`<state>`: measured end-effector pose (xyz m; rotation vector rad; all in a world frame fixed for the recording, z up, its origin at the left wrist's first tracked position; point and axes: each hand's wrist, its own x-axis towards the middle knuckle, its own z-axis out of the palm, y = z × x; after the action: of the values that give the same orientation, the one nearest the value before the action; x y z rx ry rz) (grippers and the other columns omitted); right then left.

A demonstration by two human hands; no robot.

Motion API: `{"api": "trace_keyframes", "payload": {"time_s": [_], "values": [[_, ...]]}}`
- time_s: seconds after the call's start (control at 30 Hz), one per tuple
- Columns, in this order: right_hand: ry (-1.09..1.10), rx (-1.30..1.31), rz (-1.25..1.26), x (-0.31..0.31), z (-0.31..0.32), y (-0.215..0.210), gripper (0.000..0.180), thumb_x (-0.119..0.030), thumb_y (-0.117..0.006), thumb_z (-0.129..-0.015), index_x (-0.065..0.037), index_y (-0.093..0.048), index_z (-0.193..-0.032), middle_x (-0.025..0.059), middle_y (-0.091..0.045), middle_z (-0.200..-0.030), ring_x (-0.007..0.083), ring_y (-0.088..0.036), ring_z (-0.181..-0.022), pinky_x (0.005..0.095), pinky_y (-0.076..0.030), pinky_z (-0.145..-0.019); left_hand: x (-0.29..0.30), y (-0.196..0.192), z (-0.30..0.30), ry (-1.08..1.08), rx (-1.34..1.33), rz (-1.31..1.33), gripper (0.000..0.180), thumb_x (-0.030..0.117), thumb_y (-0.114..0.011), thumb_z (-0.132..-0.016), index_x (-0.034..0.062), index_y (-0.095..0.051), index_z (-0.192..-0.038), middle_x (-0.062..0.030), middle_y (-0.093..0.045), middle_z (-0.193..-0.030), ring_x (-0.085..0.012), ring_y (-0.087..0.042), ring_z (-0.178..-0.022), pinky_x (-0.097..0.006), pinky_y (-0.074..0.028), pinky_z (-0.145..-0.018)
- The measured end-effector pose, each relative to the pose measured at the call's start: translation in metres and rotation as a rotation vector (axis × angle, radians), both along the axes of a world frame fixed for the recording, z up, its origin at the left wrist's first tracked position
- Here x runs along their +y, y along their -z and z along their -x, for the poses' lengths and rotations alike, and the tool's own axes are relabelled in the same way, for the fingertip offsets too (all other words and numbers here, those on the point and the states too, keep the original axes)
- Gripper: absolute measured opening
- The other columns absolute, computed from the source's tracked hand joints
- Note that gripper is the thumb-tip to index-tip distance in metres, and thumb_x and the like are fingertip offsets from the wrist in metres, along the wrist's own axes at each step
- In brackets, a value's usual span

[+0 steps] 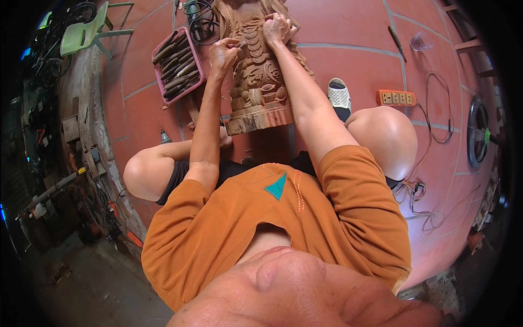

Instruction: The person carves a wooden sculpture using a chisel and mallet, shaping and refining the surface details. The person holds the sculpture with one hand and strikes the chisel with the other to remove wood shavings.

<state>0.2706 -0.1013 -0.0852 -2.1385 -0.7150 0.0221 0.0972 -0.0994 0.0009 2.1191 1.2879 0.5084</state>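
Note:
A carved brown wooden statue [260, 90] lies on the floor in front of me, its flat rough-cut base toward my body. Over its left side my left hand [223, 56] is closed in a pinch, and a small dark thing shows at the fingertips, too small to name. My right hand [277, 30] rests on the upper right part of the carving with its fingers curled in. Whatever lies under those fingers is hidden. Relief work of scales, curls and folds covers the wood between the two hands.
Left of the statue, a pink basket [202, 76] holds several wood-handled carving tools [178, 66]. A green chair [86, 34] stands farther left. On the right are an orange power strip [396, 98], loose cords [430, 120], a clear plastic cup [419, 42] and a long dark tool [397, 42].

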Motion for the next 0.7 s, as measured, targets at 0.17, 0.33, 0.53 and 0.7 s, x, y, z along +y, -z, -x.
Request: {"api": "trace_keyframes", "payload": {"time_s": [0.17, 0.33, 0.53, 0.7], "values": [[-0.013, 0.033, 0.02, -0.002, 0.0, -0.001, 0.014, -0.019, -0.057, -0.076, -0.021, -0.071, -0.079, 0.0028, -0.066, -0.094, 0.0233, -0.057, -0.097, 0.0457, -0.032, -0.088, 0.012, 0.001, 0.004, -0.027, -0.065, 0.064, 0.026, 0.01, -0.068, -0.076, 0.0009, -0.07, -0.1, -0.0053, -0.069, -0.077, -0.0084, -0.062, -0.065, -0.022, -0.049, -0.059], [-0.008, 0.012, 0.019, 0.0, 0.0, -0.001, 0.014, -0.02, -0.057, -0.076, -0.021, -0.071, -0.079, 0.0028, -0.066, -0.093, 0.0237, -0.056, -0.097, 0.0457, -0.032, -0.088, 0.002, 0.009, -0.01, -0.02, -0.088, -0.22, 0.017, 0.012, -0.064, -0.083, 0.0052, -0.071, -0.097, -0.0098, -0.069, -0.083, -0.0155, -0.065, -0.07, -0.027, -0.05, -0.065], [0.015, -0.067, 0.053, -0.003, 0.001, -0.004, 0.019, -0.02, -0.054, -0.078, -0.026, -0.072, -0.081, 0.0009, -0.067, -0.092, 0.0209, -0.057, -0.093, 0.0426, -0.034, -0.083, -0.004, 0.013, -0.008, 0.06, 0.009, -0.281, 0.021, 0.012, -0.066, -0.077, 0.0059, -0.071, -0.096, -0.0092, -0.066, -0.077, -0.0155, -0.062, -0.066, -0.028, -0.048, -0.061], [0.005, -0.016, -0.023, -0.001, -0.001, 0.001, 0.012, -0.018, -0.058, -0.074, -0.019, -0.07, -0.077, 0.0039, -0.066, -0.092, 0.0254, -0.057, -0.096, 0.0466, -0.034, -0.086, -0.005, -0.013, 0.008, 0.149, 0.06, 0.222, 0.024, 0.009, -0.067, -0.068, 0.0056, -0.073, -0.092, -0.0076, -0.067, -0.074, -0.0131, -0.06, -0.064, -0.026, -0.047, -0.061]]}}
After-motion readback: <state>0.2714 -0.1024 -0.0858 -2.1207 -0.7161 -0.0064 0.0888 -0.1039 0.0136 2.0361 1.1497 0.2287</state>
